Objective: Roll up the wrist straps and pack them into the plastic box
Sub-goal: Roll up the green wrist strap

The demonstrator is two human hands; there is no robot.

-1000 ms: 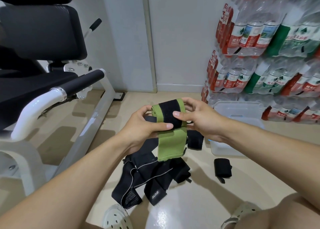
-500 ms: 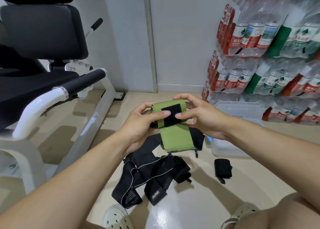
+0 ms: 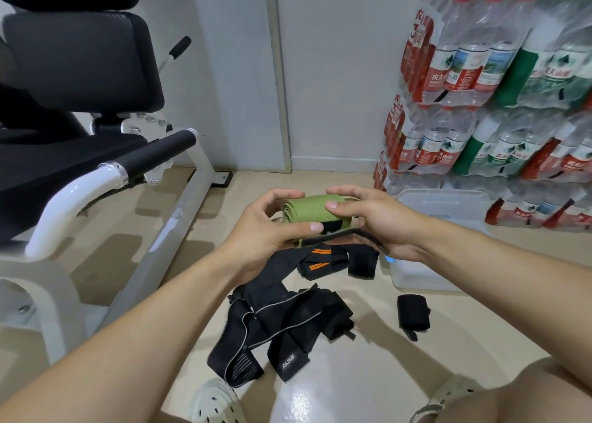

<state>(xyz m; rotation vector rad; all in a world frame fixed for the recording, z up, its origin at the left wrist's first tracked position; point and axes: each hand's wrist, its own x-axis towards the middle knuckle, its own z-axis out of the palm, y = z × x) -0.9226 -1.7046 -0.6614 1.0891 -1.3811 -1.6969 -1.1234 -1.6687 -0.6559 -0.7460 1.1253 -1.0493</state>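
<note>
A green wrist strap (image 3: 307, 212) is wound into a thick roll, held in the air between both hands. My left hand (image 3: 266, 230) grips its left end, thumb across the front near a black velcro patch. My right hand (image 3: 374, 220) pinches the right end, with the short black tail lying under the palm. Below on the floor lies a heap of black straps (image 3: 282, 323), one with orange stripes (image 3: 320, 259). A rolled black strap (image 3: 412, 313) sits on the floor beside the clear plastic box (image 3: 445, 204), which stands to the right behind my right wrist.
A white-framed exercise machine (image 3: 96, 182) with black pads fills the left side. Shrink-wrapped packs of water bottles (image 3: 499, 102) are stacked against the wall at right, just behind the box. My two feet in pale clogs (image 3: 217, 403) are at the bottom edge.
The hanging green length has been wound up into the roll, so only a short black tail is left. Both hands have stayed in about the same place.
</note>
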